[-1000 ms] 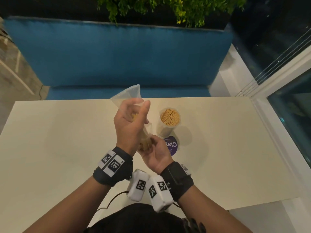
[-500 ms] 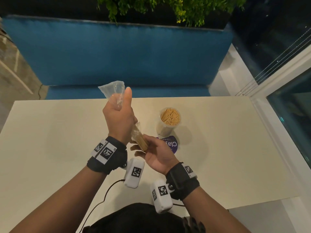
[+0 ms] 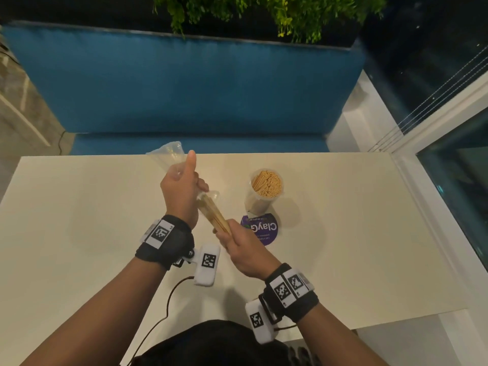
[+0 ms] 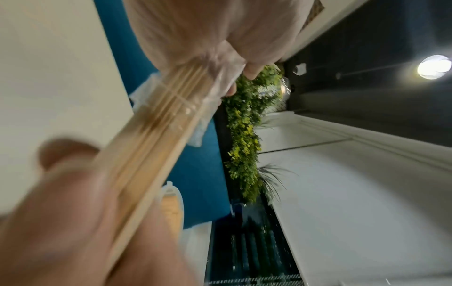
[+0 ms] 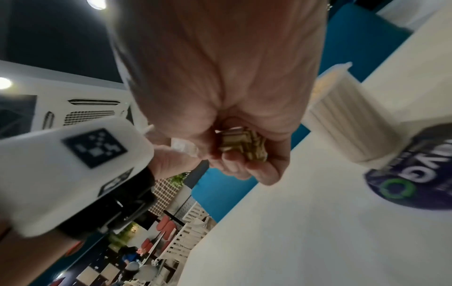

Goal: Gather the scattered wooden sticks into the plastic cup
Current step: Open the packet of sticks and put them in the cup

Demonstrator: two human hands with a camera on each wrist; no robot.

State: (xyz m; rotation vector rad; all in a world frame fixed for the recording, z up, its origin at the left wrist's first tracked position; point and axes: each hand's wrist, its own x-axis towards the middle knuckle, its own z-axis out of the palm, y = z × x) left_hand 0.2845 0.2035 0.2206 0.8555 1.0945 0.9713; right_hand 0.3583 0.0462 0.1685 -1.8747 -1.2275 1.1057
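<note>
A bundle of wooden sticks (image 3: 215, 216) sticks halfway out of a clear plastic bag (image 3: 169, 157) above the table. My left hand (image 3: 182, 186) grips the bag, thumb up. My right hand (image 3: 237, 241) grips the bundle's near end; the stick ends (image 5: 242, 147) show in its fist. In the left wrist view the sticks (image 4: 156, 139) run from the bag (image 4: 220, 77) down into the blurred right hand (image 4: 73, 212). The plastic cup (image 3: 264, 194), packed with upright sticks, stands on the table to the right of both hands.
A round purple lid (image 3: 261, 228) lies flat just in front of the cup. The cream table (image 3: 369, 233) has a blue bench (image 3: 184, 88) beyond its far edge and a glass wall on the right. No loose sticks show on the tabletop.
My hands have drawn apart: the left took the bag up and left, the right pulled back toward me. More of the bundle now shows outside the bag.
</note>
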